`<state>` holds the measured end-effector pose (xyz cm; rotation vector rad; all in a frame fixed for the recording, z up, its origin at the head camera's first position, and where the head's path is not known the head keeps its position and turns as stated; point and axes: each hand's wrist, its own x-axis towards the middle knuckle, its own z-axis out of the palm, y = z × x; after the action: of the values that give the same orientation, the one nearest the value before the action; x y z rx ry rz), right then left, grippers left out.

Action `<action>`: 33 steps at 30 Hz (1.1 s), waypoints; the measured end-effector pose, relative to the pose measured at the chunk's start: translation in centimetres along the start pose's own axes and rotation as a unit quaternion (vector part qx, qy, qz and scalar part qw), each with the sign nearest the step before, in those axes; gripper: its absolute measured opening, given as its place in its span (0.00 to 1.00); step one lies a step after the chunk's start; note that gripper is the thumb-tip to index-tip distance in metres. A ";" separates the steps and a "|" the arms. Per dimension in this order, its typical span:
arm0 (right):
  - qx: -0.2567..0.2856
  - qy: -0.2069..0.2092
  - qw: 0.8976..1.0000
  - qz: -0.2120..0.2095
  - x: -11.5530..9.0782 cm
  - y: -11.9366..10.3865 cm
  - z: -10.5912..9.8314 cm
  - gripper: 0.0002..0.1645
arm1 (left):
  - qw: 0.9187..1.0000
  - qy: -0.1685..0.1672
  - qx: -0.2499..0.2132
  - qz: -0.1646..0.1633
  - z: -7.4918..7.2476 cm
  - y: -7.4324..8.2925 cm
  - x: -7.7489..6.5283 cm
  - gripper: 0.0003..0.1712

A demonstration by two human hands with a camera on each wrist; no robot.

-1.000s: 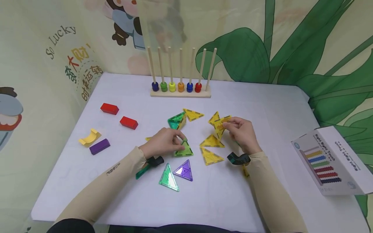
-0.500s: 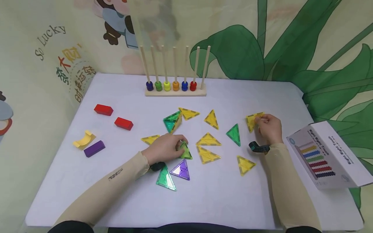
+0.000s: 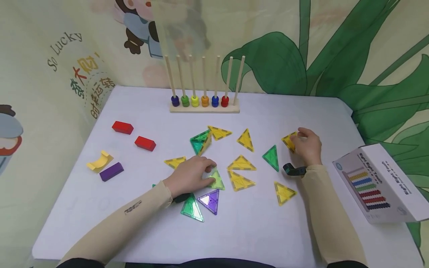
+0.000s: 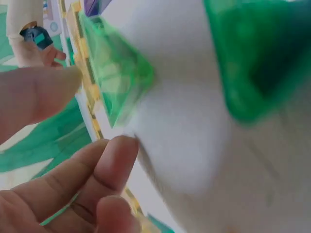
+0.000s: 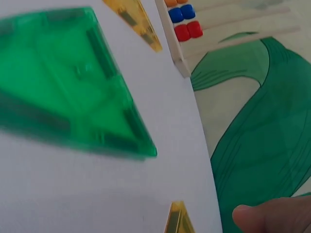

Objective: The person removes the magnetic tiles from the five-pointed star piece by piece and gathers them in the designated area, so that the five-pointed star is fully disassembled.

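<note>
My left hand [image 3: 191, 175] is by a light green translucent piece [image 3: 217, 180] made of triangular tiles. In the left wrist view, the thumb and fingertips are spread apart, and the green piece [image 4: 119, 70] stands beyond them, untouched. My right hand [image 3: 306, 146] is at a yellow triangular piece [image 3: 288, 141] on the right side of the table. From the right wrist, only the thumb shows, with a gap between it and the yellow piece [image 5: 179, 221], which stands up like a narrow wedge. A green triangular tile [image 3: 272, 158] lies left of this hand.
Several yellow triangular tiles [image 3: 242, 163] lie mid-table, near a green-and-yellow tile shape [image 3: 200, 141]. A purple tile [image 3: 210, 201] and a green tile [image 3: 192, 209] lie nearer. Left are red blocks [image 3: 122, 127]; behind, a peg rack [image 3: 205, 109]; right, a box [image 3: 365, 186].
My right hand carried yellow tiles rightward from mid-table, then let go of them. My left hand's fingers have come away from the light green piece, which sits slightly nearer.
</note>
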<state>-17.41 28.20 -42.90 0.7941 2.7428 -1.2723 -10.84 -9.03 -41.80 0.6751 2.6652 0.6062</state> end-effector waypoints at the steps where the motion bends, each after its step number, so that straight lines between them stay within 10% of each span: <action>1: 0.000 0.000 1.000 -0.011 -0.3 -0.2 0.0 0.35 | 1.000 0.013 -0.005 0.000 -0.2 -0.1 0.0 0.23; 10: -0.014 -0.021 0.991 -0.131 -2.8 -2.2 1.5 0.20 | 0.981 0.190 0.035 -0.028 -4.7 -4.0 1.4 0.13; 19: -0.026 -0.108 0.968 -0.225 -6.3 -5.8 7.2 0.12 | 0.996 0.052 0.003 -0.073 -6.7 -5.7 4.5 0.22; 27: -0.044 -0.224 0.951 -0.209 -9.6 -9.1 12.3 0.16 | 0.995 0.043 0.004 -0.091 -6.1 -5.6 5.1 0.18; 33: -0.051 -0.220 0.951 -0.213 -10.6 -10.2 14.3 0.25 | 0.995 0.026 -0.012 -0.097 -5.5 -5.5 4.8 0.19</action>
<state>-15.50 7.80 -42.88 -0.1027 2.6404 -1.1630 -19.12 -12.71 -40.67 0.3918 2.7251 0.6081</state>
